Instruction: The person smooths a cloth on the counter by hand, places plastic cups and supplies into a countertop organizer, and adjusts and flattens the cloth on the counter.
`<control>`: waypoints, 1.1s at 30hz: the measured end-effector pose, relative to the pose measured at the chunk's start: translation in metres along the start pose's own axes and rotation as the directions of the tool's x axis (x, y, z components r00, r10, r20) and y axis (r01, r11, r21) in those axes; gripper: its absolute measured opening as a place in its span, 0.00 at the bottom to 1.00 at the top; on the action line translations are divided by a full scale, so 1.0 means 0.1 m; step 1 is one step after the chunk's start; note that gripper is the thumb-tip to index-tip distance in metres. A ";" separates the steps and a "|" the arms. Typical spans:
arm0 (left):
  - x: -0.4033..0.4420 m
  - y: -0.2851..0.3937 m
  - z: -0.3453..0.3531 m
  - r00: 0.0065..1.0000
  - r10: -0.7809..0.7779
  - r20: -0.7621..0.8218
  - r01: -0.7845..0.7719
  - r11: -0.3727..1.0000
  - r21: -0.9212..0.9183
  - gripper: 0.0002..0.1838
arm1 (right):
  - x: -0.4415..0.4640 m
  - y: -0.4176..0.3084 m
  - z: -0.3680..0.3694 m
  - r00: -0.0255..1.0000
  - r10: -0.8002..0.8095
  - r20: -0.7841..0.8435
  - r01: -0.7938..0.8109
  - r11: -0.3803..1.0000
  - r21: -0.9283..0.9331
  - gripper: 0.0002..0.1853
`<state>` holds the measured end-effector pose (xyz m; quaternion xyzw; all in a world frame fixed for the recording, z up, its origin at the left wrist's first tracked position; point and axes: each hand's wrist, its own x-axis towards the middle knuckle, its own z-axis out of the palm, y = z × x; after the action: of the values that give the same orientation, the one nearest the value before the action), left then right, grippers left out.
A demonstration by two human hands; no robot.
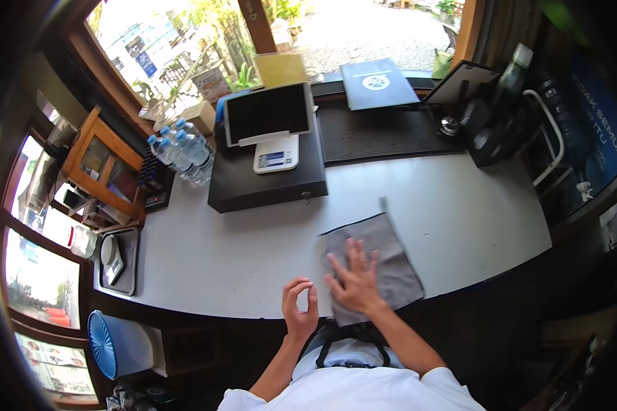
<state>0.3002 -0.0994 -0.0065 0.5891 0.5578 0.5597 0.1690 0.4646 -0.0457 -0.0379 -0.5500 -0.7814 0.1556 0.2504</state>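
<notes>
A grey cloth (397, 264) lies spread at the front edge of the counter (206, 267), one corner hanging over toward me. A small tag (383, 203) sticks out at its far corner. My right hand (354, 282) rests flat on the cloth, fingers spread. To the left of the cloth, my left hand (299, 306) hovers at the counter's edge, apart from the cloth. Its fingers curl loosely toward the thumb, with a gap between and nothing held.
A black cash drawer (267, 188) carries a tablet (267, 115) and a white card reader (276, 154). Several water bottles (185, 154) stand left of it. Behind are a black mat (384, 137) and a blue folder (377, 82). A tray (120, 264) sits at left; a blue-lidded container (120, 344) is below.
</notes>
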 end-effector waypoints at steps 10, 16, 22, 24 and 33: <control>-0.14 0.06 1.08 0.872 -0.172 0.458 -0.224 0.692 0.687 0.42 | -0.68 0.54 -0.45 0.866 0.496 0.060 -0.221 0.273 0.936 0.10; -0.22 0.12 1.02 0.523 0.176 0.834 -0.625 0.745 0.234 0.40 | -0.69 0.94 -0.90 0.742 0.646 0.179 0.006 -0.274 0.962 0.13; 0.12 -0.24 0.54 0.759 0.017 0.651 -0.407 0.793 0.453 0.37 | -0.31 0.72 -1.07 0.779 0.620 0.091 -0.067 -0.063 0.996 0.14; 0.28 -0.54 0.07 0.884 -0.128 0.449 -0.230 0.717 0.658 0.37 | -0.31 0.59 -0.87 0.846 0.521 0.114 -0.245 0.191 0.950 0.11; 0.79 -1.37 -1.10 0.940 -0.330 0.085 0.098 0.501 0.860 0.41 | 0.19 -0.18 -0.31 0.845 0.483 0.229 -0.302 0.077 0.950 0.12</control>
<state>0.1226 -0.0349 -0.0474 0.5846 0.8026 0.1186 -0.0032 0.4630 -0.0347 0.0014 -0.4664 -0.3077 0.6286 0.5410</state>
